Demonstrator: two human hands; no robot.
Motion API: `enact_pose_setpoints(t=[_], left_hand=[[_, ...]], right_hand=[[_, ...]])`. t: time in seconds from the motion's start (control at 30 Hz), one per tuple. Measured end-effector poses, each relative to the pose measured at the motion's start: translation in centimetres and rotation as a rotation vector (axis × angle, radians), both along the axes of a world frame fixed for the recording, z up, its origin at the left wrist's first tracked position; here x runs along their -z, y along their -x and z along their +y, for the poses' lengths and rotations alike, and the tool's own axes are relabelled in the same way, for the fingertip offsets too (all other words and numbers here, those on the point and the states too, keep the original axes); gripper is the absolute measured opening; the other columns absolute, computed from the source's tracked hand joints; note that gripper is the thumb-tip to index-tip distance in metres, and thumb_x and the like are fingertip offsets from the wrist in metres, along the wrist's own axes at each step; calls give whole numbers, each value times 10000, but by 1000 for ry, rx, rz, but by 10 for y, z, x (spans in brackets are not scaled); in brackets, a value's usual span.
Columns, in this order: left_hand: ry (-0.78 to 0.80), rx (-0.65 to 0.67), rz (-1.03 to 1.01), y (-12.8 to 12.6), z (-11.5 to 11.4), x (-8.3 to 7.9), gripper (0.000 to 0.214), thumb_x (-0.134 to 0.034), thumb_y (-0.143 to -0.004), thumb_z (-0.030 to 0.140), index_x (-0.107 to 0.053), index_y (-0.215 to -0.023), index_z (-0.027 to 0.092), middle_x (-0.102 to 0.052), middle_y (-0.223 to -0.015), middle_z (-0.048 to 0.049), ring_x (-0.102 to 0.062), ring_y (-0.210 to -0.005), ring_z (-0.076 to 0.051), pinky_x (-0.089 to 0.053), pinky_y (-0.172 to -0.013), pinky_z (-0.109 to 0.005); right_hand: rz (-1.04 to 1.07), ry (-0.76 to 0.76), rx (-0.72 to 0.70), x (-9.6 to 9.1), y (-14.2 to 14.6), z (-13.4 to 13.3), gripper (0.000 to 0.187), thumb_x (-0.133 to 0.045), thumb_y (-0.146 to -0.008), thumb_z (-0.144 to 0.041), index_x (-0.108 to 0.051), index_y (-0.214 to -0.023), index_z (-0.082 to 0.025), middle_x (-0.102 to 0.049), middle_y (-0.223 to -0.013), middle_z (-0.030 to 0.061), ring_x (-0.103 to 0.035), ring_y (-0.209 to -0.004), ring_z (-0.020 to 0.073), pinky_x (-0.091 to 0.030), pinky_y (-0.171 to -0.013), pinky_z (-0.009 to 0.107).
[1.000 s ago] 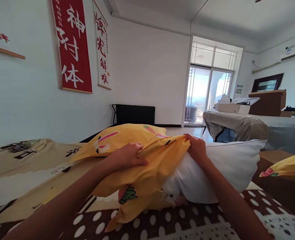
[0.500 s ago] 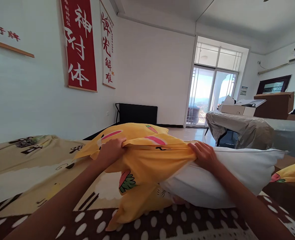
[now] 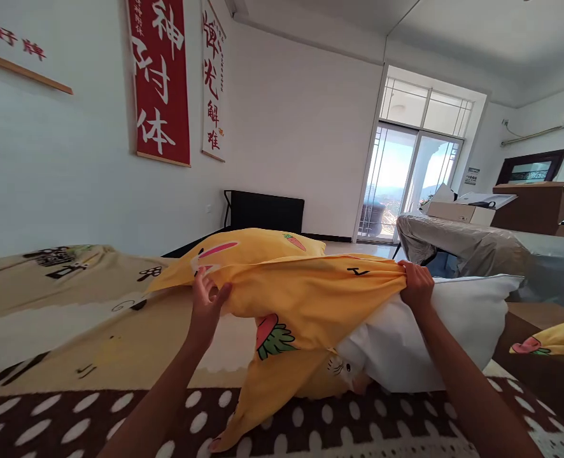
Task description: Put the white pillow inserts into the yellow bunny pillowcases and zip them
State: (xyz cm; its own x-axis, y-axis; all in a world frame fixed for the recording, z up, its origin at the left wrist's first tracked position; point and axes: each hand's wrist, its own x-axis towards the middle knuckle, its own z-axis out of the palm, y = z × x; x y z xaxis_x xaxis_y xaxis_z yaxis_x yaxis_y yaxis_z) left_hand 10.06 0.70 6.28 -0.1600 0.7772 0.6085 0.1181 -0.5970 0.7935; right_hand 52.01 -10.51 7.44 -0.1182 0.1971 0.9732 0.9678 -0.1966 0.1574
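The case point(image 3: 320, 292), thin printed cloth, lies on the dotted blanket point(image 3: 327, 416), partly over the pillow point(image 3: 473, 324). The right hand point(image 3: 417, 286) pinches its edge; the left hand point(image 3: 208, 302) is spread at its left end, contact unclear. Both should handle light and soft; grip the case's hem. Pillow: plump, smooth, white.

A creased, printed yellow pillowcase point(image 3: 323, 296) partly covers a white pillow point(image 3: 473, 324) lying on dotted bedding point(image 3: 358, 423).
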Motion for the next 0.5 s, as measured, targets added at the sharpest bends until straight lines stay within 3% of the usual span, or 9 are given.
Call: enact_pose_setpoints(t=[0.1, 0.17, 0.27, 0.37, 0.43, 0.5], left_hand=[[150, 471, -154, -3, -4, 12, 981, -609, -562, 776, -365, -1316, 198, -437, -1395, -184, -384, -1312, -351, -420, -1027, -430], [191, 645, -189, -12, -5, 15, 1005, -721, -480, 713, -417, -1271, 172, -471, -1366, -197, -447, -1262, -360, -421, -1031, -450], [195, 535, -285, -24, -7, 16, 909, -809, -489, 534, -474, -1232, 131, -540, -1298, -188, -510, -1199, -346, -443, -1002, -469], [151, 339, -305, -30, -11, 20, 734, -798, -540, 438, -547, -1171, 158, -629, -1185, -132, -564, -1132, -304, -504, -924, -421], [143, 261, -268, -30, -17, 25, 599, -772, -562, 450, -607, -1063, 167, -681, -1076, -102, -602, -1061, -288, -533, -872, -394], [145, 199, -217, -27, -22, 31, 506, -738, -586, 495, -640, -954, 162, -709, -951, -87, -628, -992, -283, -547, -839, -385]], right_hand=[[-51, 147, -21, -16, 10, 1, 190, -444, -800, -115, -621, -853, -156, -659, -697, 58, -570, -682, 194, -372, -681, 293], [-39, 252, -40, -26, 19, -6, 217, -456, -759, -97, -631, -862, -173, -674, -740, 57, -584, -729, 197, -379, -693, 293], [63, 307, -51, -32, 35, -26, 316, -444, -715, -87, -645, -927, -207, -674, -840, 65, -591, -818, 214, -397, -734, 318], [158, 165, -91, -19, 66, -49, 391, -444, -725, -115, -628, -1045, -246, -642, -991, 86, -576, -946, 259, -408, -815, 401], [170, 88, -227, -4, 102, -57, 372, -455, -753, -133, -622, -1058, -264, -628, -1006, 93, -569, -964, 282, -416, -826, 442], [136, 178, -448, 9, 150, -56, 311, -487, -779, -144, -630, -1025, -272, -633, -941, 84, -582, -899, 273, -441, -787, 434]])
